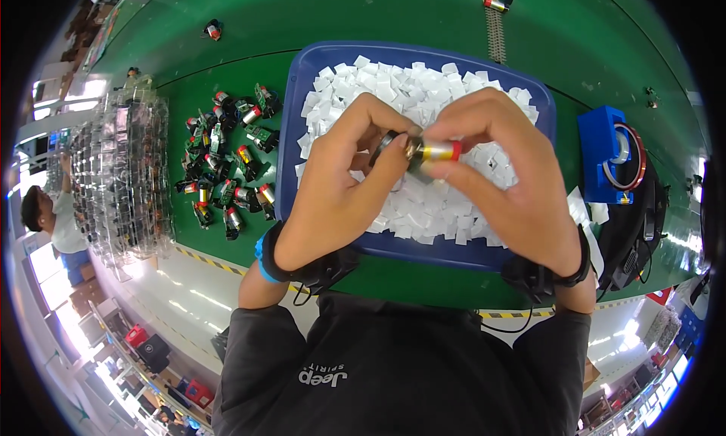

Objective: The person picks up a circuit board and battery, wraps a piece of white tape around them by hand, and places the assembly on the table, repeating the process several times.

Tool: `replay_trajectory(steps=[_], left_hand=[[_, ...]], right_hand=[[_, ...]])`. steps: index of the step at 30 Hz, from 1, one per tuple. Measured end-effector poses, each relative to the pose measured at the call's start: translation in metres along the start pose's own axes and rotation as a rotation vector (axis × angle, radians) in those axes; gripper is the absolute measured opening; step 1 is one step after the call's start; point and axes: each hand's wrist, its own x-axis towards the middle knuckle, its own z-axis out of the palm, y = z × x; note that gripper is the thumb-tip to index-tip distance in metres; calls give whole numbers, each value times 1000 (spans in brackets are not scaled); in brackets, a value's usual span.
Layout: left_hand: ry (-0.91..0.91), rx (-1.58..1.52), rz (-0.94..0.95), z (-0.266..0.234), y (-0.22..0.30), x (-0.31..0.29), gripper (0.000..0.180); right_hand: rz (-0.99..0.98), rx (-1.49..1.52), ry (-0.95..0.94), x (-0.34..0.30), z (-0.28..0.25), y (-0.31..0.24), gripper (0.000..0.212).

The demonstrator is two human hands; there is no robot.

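Observation:
Above a blue tray (416, 253) full of small white squares (435, 209), both hands meet around one small electronic assembly (440, 150). It has a yellow and silver cylinder with a red end, and a dark round part on its left side. My left hand (352, 171) pinches the dark part between thumb and fingers. At the cylinder, the thumb and fingers of my right hand (507, 164) are closed on its red end. A pale, blurred patch shows just below the cylinder; I cannot tell whether it is one of the squares.
Left of the tray lies a pile of similar assemblies (219, 145) on the green table (249, 62). Stacked clear plastic trays (128, 171) stand farther left. A blue tape dispenser (601, 156) is at the right, near a black bag (639, 235). Another person (57, 217) is at far left.

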Motion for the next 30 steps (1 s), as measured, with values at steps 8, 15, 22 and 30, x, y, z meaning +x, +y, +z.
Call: replay_trajectory(steps=[8,15,22,30], left_hand=[[-45,150,122,3,8,-2,16],[0,-143,-3,5,14,-4,22],[16,-58,-34,3,3,-2,17],[-72,87,201,0,2,-3,16]], right_hand=[[-152,-118,-13,-2,-5,-1,25],[143,248,59,-1,0,4,25],[-181,-138,-2,-1,1,4,26],[-335,-207,32,-1,4,-1,32]])
